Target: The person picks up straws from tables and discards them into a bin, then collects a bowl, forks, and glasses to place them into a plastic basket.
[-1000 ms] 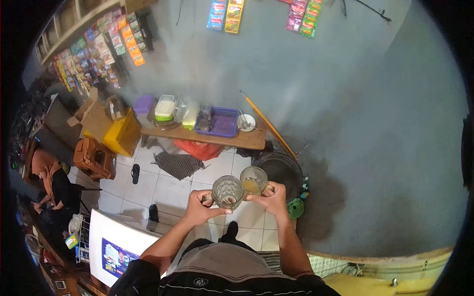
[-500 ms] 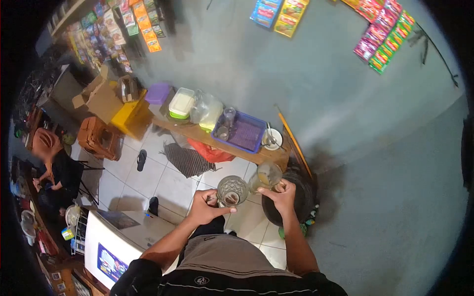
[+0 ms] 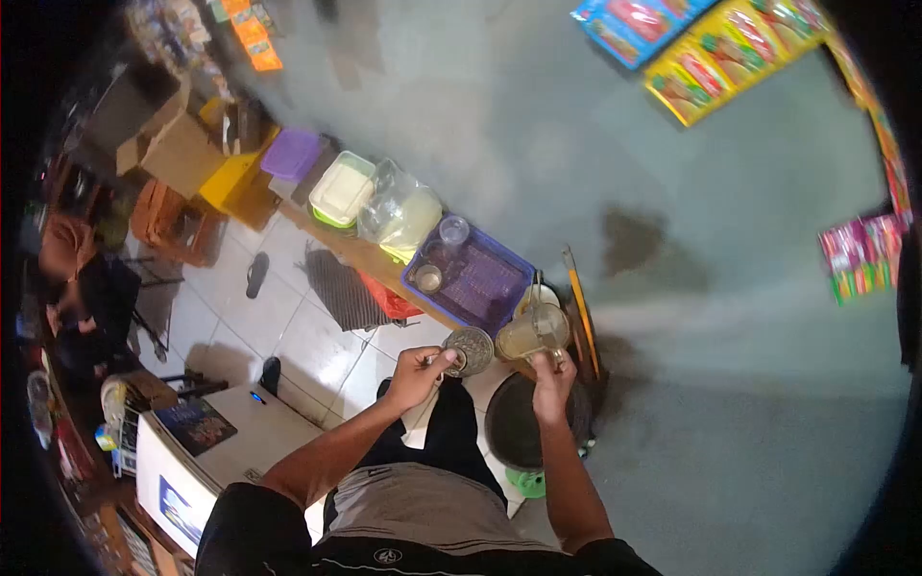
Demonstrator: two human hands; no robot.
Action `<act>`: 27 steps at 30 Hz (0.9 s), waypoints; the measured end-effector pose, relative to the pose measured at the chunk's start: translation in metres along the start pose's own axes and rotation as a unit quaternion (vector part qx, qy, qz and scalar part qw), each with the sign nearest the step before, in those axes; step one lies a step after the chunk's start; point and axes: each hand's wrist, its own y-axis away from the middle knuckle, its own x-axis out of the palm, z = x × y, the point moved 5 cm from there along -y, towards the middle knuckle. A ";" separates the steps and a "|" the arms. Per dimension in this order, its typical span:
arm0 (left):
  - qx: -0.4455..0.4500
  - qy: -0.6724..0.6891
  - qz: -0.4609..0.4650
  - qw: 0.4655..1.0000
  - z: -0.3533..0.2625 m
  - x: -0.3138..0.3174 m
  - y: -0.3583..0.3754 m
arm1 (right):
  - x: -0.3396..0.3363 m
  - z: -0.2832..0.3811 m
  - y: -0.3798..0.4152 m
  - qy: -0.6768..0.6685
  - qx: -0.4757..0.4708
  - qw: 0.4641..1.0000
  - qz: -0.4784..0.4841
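Observation:
My left hand (image 3: 418, 377) is closed on a patterned glass mug (image 3: 471, 348), its thumb lying near the rim. My right hand (image 3: 552, 386) grips the handle of a second glass mug (image 3: 521, 336), which is tilted and looks cloudy, perhaps with liquid. The two mugs are side by side, almost touching. Just beyond them, a blue-purple plastic basket (image 3: 483, 288) on the wooden bench (image 3: 357, 252) holds a couple of clear cups (image 3: 428, 279). Partly hidden behind the right mug is a white bowl (image 3: 545, 294) with spoons in it.
A dark round bin (image 3: 509, 422) stands below my right hand. Along the bench are a clear plastic bag (image 3: 399, 206) and lidded tubs (image 3: 343, 188). A white fridge (image 3: 259, 432) is at my left; another person (image 3: 96, 298) sits far left. Sachets (image 3: 711, 62) hang on the wall.
My view has shifted and I am nearer the bench. Both mugs have moved forward towards the basket and bowl, and the right mug now overlaps the bowl.

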 end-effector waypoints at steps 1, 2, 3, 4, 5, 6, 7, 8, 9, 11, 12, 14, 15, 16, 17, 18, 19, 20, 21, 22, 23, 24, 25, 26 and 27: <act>-0.002 0.008 -0.016 1.000 0.008 0.004 -0.013 | -0.004 -0.012 -0.019 -0.050 0.006 0.999 0.011; -0.022 -0.008 -0.038 0.999 0.025 0.007 -0.029 | -0.007 -0.025 -0.038 -0.047 0.010 0.998 0.028; -0.038 -0.022 -0.059 0.997 0.043 0.010 -0.050 | -0.008 -0.037 -0.058 -0.032 0.033 0.999 0.007; -0.036 -0.061 -0.076 0.995 0.063 0.012 -0.069 | -0.009 -0.050 -0.078 -0.018 0.057 0.998 -0.017; -0.041 -0.059 -0.086 0.994 0.087 0.016 -0.085 | -0.008 -0.061 -0.096 -0.017 0.063 0.998 -0.008; -0.046 -0.070 -0.109 0.991 0.095 0.019 -0.104 | -0.005 -0.074 -0.118 0.005 0.064 0.998 -0.007; -0.057 -0.080 -0.128 0.987 0.106 0.024 -0.114 | -0.005 -0.086 -0.132 0.030 0.068 0.997 -0.010; -0.105 -0.081 -0.140 0.981 0.122 0.028 -0.126 | -0.003 -0.101 -0.149 0.034 0.075 0.997 -0.010; -0.116 -0.075 -0.142 0.980 0.128 0.034 -0.137 | -0.005 -0.117 -0.165 0.066 0.095 0.993 -0.011; -0.105 -0.066 -0.167 0.978 0.134 0.038 -0.160 | -0.015 -0.143 -0.187 0.106 0.118 0.987 -0.007; -0.061 -0.040 -0.193 0.979 0.167 0.039 -0.178 | -0.013 -0.155 -0.200 0.081 0.109 0.991 0.009; -0.109 -0.016 -0.184 0.977 0.183 0.040 -0.201 | -0.011 -0.162 -0.213 0.119 0.153 0.981 0.005; -0.156 0.008 -0.173 0.972 0.194 0.041 -0.208 | -0.013 -0.172 -0.218 0.124 0.161 0.979 0.002; -0.167 0.013 -0.173 0.971 0.202 0.042 -0.213 | -0.015 -0.179 -0.222 0.103 0.129 0.986 0.030; -0.148 -0.027 -0.180 0.972 0.205 0.039 -0.221 | -0.015 -0.185 -0.226 0.079 0.094 0.991 0.059; -0.123 -0.069 -0.188 0.972 0.204 0.035 -0.229 | -0.015 -0.193 -0.229 0.082 0.107 0.990 0.051; -0.125 -0.068 -0.190 0.971 0.205 0.034 -0.235 | -0.015 -0.198 -0.232 0.082 0.109 0.989 0.053; -0.123 -0.082 -0.188 0.971 0.205 0.032 -0.239 | -0.013 -0.203 -0.234 0.079 0.117 0.988 0.067; -0.121 -0.095 -0.186 0.971 0.206 0.032 -0.242 | -0.013 -0.210 -0.235 0.076 0.126 0.986 0.080; -0.123 -0.095 -0.188 0.970 0.208 0.030 -0.246 | -0.014 -0.216 -0.237 0.076 0.128 0.985 0.082; -0.133 -0.105 -0.179 0.969 0.210 0.030 -0.251 | -0.012 -0.222 -0.238 0.070 0.122 0.985 0.098; -0.143 -0.116 -0.170 0.968 0.212 0.030 -0.256 | -0.009 -0.224 -0.240 0.064 0.116 0.985 0.114; -0.143 -0.116 -0.172 0.968 0.212 0.029 -0.260 | -0.006 -0.227 -0.242 0.063 0.116 0.984 0.116; -0.151 -0.112 -0.175 0.966 0.214 0.030 -0.265 | -0.004 -0.232 -0.243 0.076 0.124 0.982 0.121; -0.161 -0.109 -0.176 0.965 0.217 0.030 -0.266 | -0.003 -0.236 -0.242 0.090 0.133 0.979 0.125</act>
